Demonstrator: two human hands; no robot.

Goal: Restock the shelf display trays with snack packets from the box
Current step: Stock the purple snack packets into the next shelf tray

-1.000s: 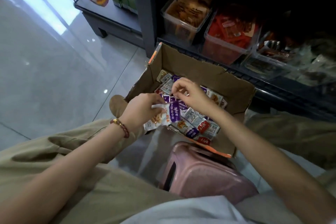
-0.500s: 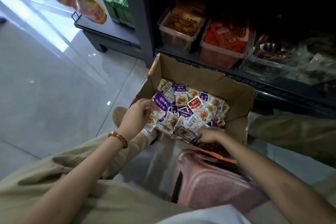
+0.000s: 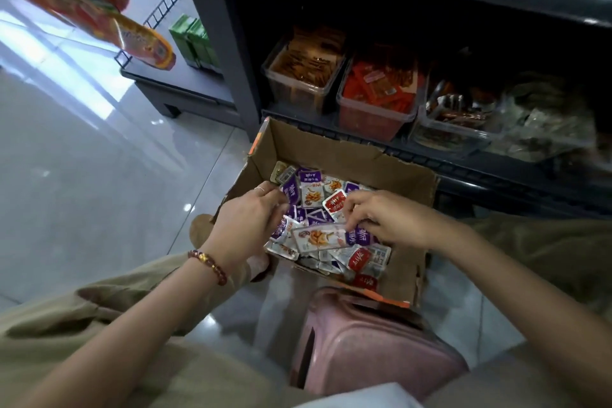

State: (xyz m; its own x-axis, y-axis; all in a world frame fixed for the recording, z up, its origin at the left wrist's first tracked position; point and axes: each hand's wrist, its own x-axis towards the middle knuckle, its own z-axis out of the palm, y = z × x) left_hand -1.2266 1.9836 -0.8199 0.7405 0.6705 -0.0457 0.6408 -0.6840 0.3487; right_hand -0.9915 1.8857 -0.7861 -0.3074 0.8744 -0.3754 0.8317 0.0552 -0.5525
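The snack packets, small white sachets with purple or red ends, lie loose in a heap in the open cardboard box, which sits on the tiled floor. Both forearms reach down into the box from its near side, the person's legs in tan trousers spread either side of it. The left hand hangs over the box's left wall, palm turned inward and fingers curled, and grips a small bunch of packets against the heap; whether its thumb also presses them I cannot tell. A thin ring shows on one finger and a beaded bracelet circles the wrist. The right hand comes in over the box's right half, wrist bent, fingers curved down, and pinches the purple end of one long packet, which lies crosswise above the heap between the two hands. Just behind the box a dark shelf carries clear display trays: one of brown sticks, one of red packets, and a shallower one further right with mixed packets. Against the box's near wall stands a pink plastic stool. Well to the left of the box, green cartons stand on a low rack.
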